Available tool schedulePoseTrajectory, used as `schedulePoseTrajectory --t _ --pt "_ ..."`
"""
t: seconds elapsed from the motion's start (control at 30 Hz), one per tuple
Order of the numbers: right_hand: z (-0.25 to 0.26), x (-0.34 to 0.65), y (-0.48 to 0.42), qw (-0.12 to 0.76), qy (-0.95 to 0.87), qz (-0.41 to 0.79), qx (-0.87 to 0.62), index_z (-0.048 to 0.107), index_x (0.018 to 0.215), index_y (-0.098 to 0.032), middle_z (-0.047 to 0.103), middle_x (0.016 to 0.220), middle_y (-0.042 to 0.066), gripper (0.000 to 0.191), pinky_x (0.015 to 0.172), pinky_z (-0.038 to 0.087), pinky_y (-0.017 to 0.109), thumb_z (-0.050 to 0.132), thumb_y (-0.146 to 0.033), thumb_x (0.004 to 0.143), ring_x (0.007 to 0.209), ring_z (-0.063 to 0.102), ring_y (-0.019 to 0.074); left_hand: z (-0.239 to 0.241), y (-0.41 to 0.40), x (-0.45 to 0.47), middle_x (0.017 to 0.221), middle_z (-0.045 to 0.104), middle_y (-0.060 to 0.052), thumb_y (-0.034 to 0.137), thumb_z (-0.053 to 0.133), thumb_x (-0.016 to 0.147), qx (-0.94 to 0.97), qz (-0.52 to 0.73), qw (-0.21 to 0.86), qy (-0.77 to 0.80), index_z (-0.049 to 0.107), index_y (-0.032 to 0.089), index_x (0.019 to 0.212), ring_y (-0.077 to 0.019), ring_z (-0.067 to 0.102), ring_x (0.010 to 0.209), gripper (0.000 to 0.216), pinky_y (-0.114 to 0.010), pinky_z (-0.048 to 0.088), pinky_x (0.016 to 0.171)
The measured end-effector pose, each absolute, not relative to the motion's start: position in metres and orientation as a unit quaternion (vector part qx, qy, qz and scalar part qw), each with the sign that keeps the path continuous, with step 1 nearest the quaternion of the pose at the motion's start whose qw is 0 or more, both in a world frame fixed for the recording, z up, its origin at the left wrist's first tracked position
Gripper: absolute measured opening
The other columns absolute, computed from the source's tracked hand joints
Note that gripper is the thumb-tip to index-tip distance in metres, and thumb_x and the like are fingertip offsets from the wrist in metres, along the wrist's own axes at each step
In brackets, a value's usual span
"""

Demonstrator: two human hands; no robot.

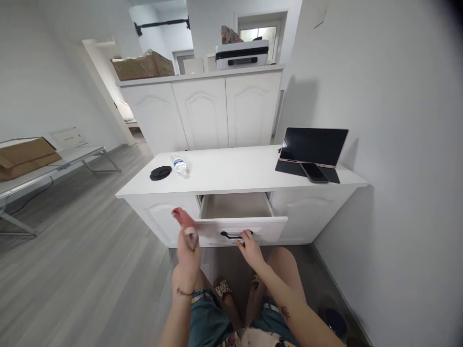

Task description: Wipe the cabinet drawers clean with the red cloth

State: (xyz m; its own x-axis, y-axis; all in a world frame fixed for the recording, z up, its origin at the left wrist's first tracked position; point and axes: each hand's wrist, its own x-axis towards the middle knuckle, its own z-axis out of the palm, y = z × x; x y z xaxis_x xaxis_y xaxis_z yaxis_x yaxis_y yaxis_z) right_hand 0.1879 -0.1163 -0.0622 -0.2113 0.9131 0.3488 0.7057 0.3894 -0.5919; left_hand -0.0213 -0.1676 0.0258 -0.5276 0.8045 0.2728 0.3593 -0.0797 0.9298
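Observation:
A low white cabinet [231, 176] stands against the wall in front of me. Its middle drawer [237, 206] is pulled out and looks bare inside. My right hand [249, 248] has its fingers hooked on the drawer's black handle [231, 235]. My left hand [188, 255] is raised just left of the drawer front and holds a small reddish-pink object [183, 220] with a pale part lower down. I cannot tell what that object is.
On the cabinet top lie a water bottle [179, 165] on its side, a black round disc [160, 172], a propped tablet [313, 145] and a phone [314, 172]. A taller white cupboard [202, 111] stands behind. A folding table [54, 164] with cardboard stands at left.

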Motion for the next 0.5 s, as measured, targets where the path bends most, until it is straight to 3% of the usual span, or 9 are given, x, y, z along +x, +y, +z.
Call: schedulePoseTrajectory --t 0.07,0.17,0.37,0.5 --pt "-0.062 0.187 -0.114 0.348 -0.759 0.156 -0.528 0.056 0.096 -0.018 0.055 0.101 0.007 0.019 0.06 0.047 0.028 0.043 -0.031 0.091 0.068 0.059 0.0159 0.014 -0.151 0.001 0.141 0.042 -0.016 0.014 0.05 0.078 0.595 0.503 0.048 0.625 0.053 0.017 0.108 -0.0293 0.022 0.138 0.03 -0.05 0.024 0.111" --pt "-0.061 0.187 -0.115 0.37 -0.756 0.172 -0.513 0.056 0.096 -0.018 0.055 0.102 0.008 0.018 0.066 0.049 0.029 0.044 -0.031 0.091 0.075 0.06 0.0172 0.0 -0.136 0.028 0.149 0.03 -0.014 0.009 0.046 0.078 0.663 0.4 -0.047 0.631 0.055 0.018 0.099 -0.0313 0.0 0.141 0.025 -0.06 0.017 0.11" --pt "-0.063 0.193 -0.128 0.428 -0.735 0.23 -0.473 0.052 0.117 -0.02 0.052 0.12 0.012 0.029 0.078 0.052 0.035 0.042 -0.024 0.09 0.09 0.061 0.0192 -0.008 -0.135 0.044 0.15 0.028 -0.009 0.01 0.05 0.075 0.716 0.304 -0.067 0.624 0.06 0.021 0.09 -0.0316 -0.002 0.141 0.021 -0.063 0.009 0.11" --pt "-0.076 0.199 -0.148 0.468 -0.697 0.218 -0.498 0.053 0.118 -0.019 0.05 0.124 0.014 0.03 0.082 0.052 0.035 0.04 -0.023 0.09 0.103 0.058 0.0212 -0.001 -0.134 0.048 0.151 0.026 -0.006 0.011 0.054 0.073 0.726 0.274 -0.056 0.628 0.062 0.022 0.083 -0.0344 -0.003 0.14 0.016 -0.067 0.001 0.108"
